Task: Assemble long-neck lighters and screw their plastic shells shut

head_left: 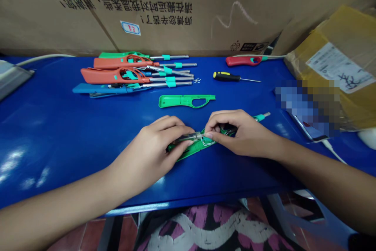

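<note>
the left hand (160, 137) pinches a clear tank (189, 137) between thumb and fingers, above an open green casing (192, 150) that lies slantwise on the blue tabletop (58, 133) near its front edge. the right hand (239, 129) covers the other part of the casing, its thumb and forefinger pressed together at the tank's right end; exactly what they grip is too small to tell. a metal tube (266, 114) with turquoise tape sticks out beyond the right hand.

just past the hands lies a separate green half shell (176, 101). farther back on the left, orange, blue and green lighters are heaped together, an orange lighter (102, 75) among them, their taped tubes pointing right. a black-and-yellow screwdriver (227, 76) rests right of the heap, with a red lighter (242, 61) behind it, near the big printed carton (164, 35). at the right, a phone (313, 131) lies beside a yellow-taped box (355, 102).
</note>
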`<state>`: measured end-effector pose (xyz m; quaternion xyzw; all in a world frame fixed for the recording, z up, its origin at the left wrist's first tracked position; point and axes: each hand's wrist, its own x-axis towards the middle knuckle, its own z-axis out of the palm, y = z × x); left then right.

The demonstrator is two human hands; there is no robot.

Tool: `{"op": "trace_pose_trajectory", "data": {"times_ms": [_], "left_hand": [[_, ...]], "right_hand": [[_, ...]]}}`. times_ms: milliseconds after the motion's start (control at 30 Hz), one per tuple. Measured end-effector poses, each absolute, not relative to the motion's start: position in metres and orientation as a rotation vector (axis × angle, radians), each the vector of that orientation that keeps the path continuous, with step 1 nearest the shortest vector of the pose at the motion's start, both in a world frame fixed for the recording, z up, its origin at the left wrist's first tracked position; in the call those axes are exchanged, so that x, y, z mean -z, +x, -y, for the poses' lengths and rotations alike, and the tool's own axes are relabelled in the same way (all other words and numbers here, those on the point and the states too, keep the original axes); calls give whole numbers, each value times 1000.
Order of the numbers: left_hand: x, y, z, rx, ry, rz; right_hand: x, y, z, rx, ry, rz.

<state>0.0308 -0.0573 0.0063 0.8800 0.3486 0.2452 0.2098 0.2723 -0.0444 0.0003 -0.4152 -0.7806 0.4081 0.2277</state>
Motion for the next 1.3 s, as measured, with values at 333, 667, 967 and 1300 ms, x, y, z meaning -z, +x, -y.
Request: {"op": "trace_pose_trajectory", "data": {"times_ms": [333,667,967,1300], "left_hand": [[-6,30,58,-681,2440,-971],[-7,31,57,-675,2429,-966],[-9,30,58,-687,2438,-967],[-11,30,57,-785,2442,-962]], "right_hand": [[-1,272,44,-1136,-1155,2140],[-1,272,44,-1143,-1157,2140],[-2,273,44,-1142,-1142,2141],[-5,275,43,-1164,-1120,2141]]}}
